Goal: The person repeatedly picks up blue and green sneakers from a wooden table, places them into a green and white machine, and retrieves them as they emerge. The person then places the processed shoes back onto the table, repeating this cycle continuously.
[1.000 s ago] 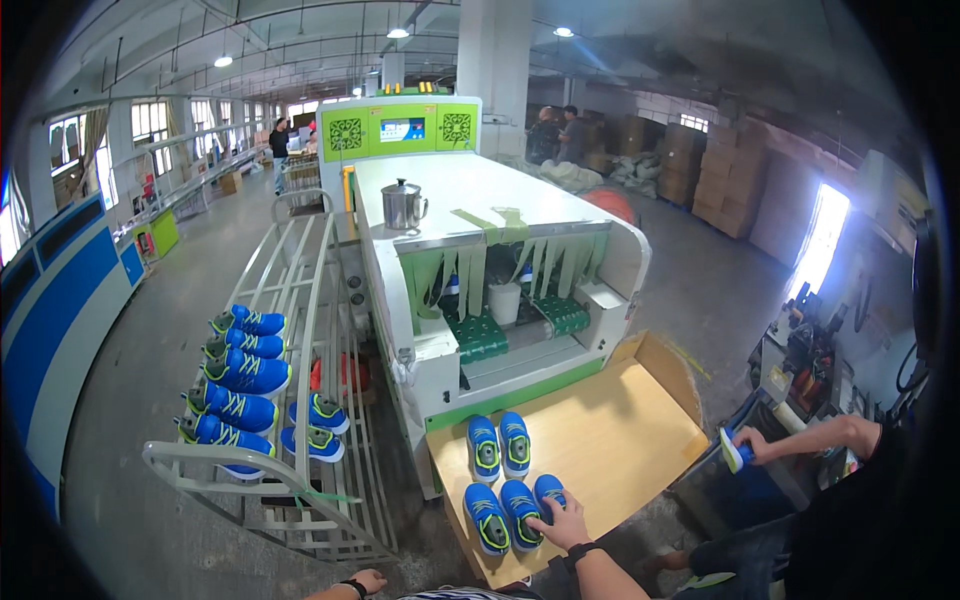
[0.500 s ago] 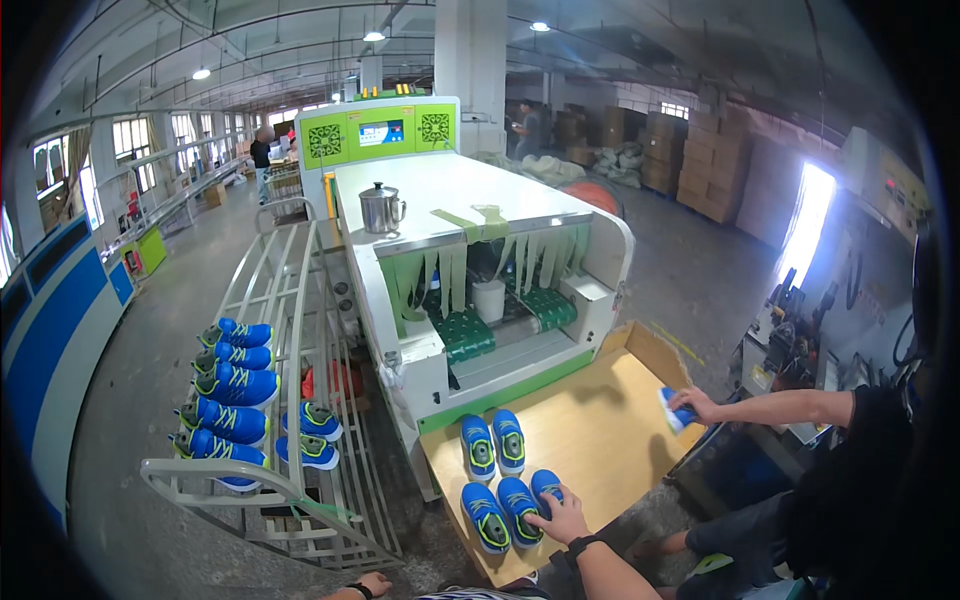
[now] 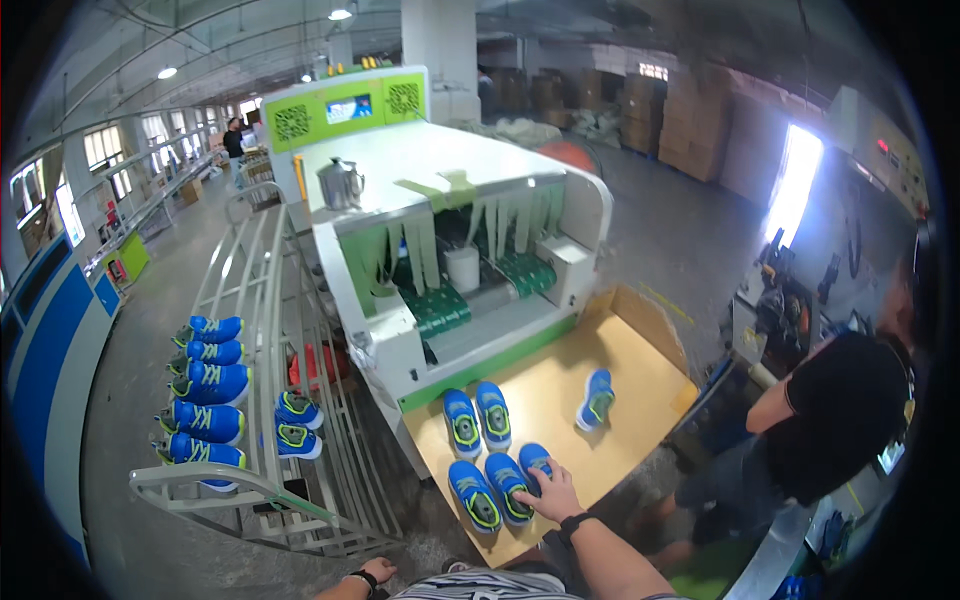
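At the near side of a tan board (image 3: 560, 400), my right hand (image 3: 553, 494) is closed around a blue sneaker (image 3: 535, 459) with a lime collar. Its thumb lies against the neighbouring sneaker (image 3: 507, 490). Another blue sneaker (image 3: 474, 496) stands left of these, and a pair (image 3: 478, 417) stands behind them. Farther right on the board, apart from the rest, is a single sneaker (image 3: 596, 400). My left hand (image 3: 378, 570) hangs low by the bottom edge, near the metal rack, touching no shoe; its fingers are too foreshortened to read.
A rack of metal tubes (image 3: 215, 480) on the left carries several blue sneakers (image 3: 208, 383). Ahead stands a white and green conveyor machine (image 3: 520, 180) with strip curtains and a metal pot (image 3: 340, 184) on top. A co-worker in black (image 3: 840, 410) bends at the right.
The co-worker has let go of a sneaker, now lying on the board's right part, and drawn the arm back. My right hand stays on its sneaker. The whole view has shifted.
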Action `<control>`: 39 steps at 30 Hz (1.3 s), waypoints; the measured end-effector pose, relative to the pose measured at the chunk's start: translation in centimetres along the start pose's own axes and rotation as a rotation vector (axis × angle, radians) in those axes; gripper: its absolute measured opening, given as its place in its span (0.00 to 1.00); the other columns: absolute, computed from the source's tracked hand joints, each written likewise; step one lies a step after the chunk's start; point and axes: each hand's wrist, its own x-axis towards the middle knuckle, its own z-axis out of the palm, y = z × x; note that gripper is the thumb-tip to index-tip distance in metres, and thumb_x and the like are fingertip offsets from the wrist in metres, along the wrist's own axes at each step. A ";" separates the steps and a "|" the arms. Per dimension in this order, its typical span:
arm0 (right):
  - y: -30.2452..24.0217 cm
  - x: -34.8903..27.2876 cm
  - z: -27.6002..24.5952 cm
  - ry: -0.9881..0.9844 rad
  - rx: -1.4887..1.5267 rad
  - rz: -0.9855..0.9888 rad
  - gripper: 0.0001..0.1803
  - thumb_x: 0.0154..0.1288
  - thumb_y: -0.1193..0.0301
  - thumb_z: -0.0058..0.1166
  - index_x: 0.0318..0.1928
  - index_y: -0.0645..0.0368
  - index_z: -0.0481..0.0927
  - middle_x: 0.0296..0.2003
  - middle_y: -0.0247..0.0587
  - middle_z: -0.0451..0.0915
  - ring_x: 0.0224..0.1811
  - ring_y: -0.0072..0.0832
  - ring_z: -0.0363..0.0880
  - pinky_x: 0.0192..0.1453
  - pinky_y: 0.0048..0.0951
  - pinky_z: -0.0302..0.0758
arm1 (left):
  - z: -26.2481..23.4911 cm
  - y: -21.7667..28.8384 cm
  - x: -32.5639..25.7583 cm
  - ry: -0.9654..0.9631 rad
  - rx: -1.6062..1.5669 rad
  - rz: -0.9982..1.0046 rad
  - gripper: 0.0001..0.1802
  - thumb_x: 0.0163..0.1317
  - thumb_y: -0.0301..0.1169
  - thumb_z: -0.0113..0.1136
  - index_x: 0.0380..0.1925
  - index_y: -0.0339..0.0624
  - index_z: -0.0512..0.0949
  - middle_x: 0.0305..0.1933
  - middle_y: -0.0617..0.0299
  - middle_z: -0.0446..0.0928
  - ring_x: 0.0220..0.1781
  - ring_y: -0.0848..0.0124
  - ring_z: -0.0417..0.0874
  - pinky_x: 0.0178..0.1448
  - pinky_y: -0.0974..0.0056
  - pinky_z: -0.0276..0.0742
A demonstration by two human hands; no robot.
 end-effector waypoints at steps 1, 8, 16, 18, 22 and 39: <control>0.2 -0.3 0.3 0.005 -0.006 0.009 0.45 0.57 0.33 0.62 0.69 0.44 0.75 0.74 0.60 0.58 0.75 0.62 0.55 0.79 0.55 0.57 | 0.9 0.0 -0.8 -0.006 0.016 0.010 0.31 0.62 0.53 0.60 0.56 0.41 0.83 0.58 0.47 0.83 0.63 0.51 0.81 0.69 0.52 0.75; 0.7 -0.5 0.5 -0.003 0.027 0.033 0.44 0.58 0.31 0.59 0.69 0.39 0.74 0.76 0.53 0.57 0.76 0.65 0.54 0.75 0.62 0.59 | -0.7 4.2 -3.0 -0.004 -0.036 -0.028 0.26 0.61 0.49 0.63 0.53 0.44 0.85 0.56 0.48 0.84 0.60 0.53 0.84 0.65 0.52 0.78; 5.0 3.5 -1.3 -0.037 0.364 0.046 0.47 0.66 0.42 0.60 0.75 0.56 0.61 0.71 0.58 0.62 0.73 0.57 0.59 0.77 0.55 0.56 | -1.6 9.1 -1.6 0.088 -0.056 -0.064 0.25 0.61 0.49 0.63 0.50 0.43 0.86 0.51 0.47 0.86 0.56 0.52 0.85 0.62 0.52 0.79; 6.7 5.7 -1.8 0.041 0.395 0.066 0.50 0.65 0.51 0.67 0.74 0.68 0.58 0.68 0.67 0.63 0.71 0.58 0.61 0.77 0.50 0.58 | -0.9 9.4 -1.5 0.118 -0.076 -0.088 0.25 0.61 0.49 0.64 0.49 0.42 0.86 0.50 0.46 0.86 0.56 0.51 0.85 0.62 0.52 0.79; 11.7 11.4 -2.5 0.369 0.379 0.166 0.55 0.59 0.57 0.73 0.76 0.66 0.52 0.68 0.69 0.62 0.74 0.57 0.58 0.77 0.49 0.59 | -0.3 11.5 -0.9 0.180 -0.203 -0.072 0.27 0.60 0.47 0.64 0.51 0.37 0.84 0.52 0.44 0.85 0.58 0.51 0.85 0.63 0.54 0.79; 3.9 19.8 2.2 -0.019 0.543 -0.042 0.53 0.57 0.67 0.67 0.77 0.68 0.50 0.70 0.75 0.59 0.72 0.64 0.61 0.77 0.46 0.61 | 2.3 10.3 -5.5 0.181 -0.224 -0.348 0.27 0.64 0.49 0.62 0.54 0.41 0.84 0.51 0.47 0.86 0.56 0.52 0.85 0.62 0.53 0.79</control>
